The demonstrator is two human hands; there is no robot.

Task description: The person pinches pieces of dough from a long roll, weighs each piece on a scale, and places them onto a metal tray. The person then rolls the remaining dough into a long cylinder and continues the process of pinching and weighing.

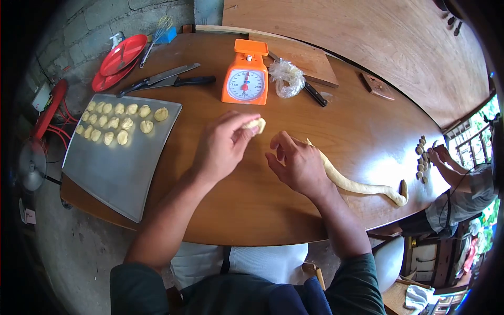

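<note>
Dough piece (258, 125): partly hidden, left hand (223, 143). Dough rope (362, 187): partly hidden, right hand (302, 164). Knife (316, 95): blade mostly hidden, plastic bag (287, 79). Co-worker (464, 191), right: head cut off.

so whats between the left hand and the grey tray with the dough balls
Just bare brown tabletop between the left hand and the right edge of the tray, as the head view shows.

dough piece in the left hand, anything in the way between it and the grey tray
Nothing visible but the left hand itself, which holds the dough piece on its side away from the tray. Beyond the hand is bare tabletop; the knives lie off to the far side.
</note>
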